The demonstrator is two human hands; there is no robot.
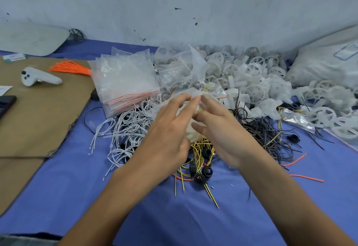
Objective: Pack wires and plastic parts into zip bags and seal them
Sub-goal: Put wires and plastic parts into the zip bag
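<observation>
In the centre of the frame a clear zip bag (pixel 190 110) is held up above the worktop (pixel 64 185), between both hands. The left hand (pixel 170 129) pinches its upper edge with thumb and fingertips, and the right hand (pixel 219 129) meets it from the other side, fingers curled around the plastic. The two pinches touch at the top, so I judge that the person is pressing the zip strip closed, or is about to. What is inside the bag is too blurred to tell.

Just below the hands lie yellow-black wires (pixel 199 149) mixed with black rubber rings (pixel 207 171), near enough to reach quickly. To the left is a heap of white wires (pixel 126 129), and to the right a tangle of black wires (pixel 267 129). Behind them, a stack of empty zip bags (pixel 124 79) with red seal lines waits, and the pile of white plastic wheels (pixel 255 71) fills the upper right. On the brown cardboard (pixel 44 114) at the left lies a white controller (pixel 38 77) beside a bundle of orange wires (pixel 71 67).
</observation>
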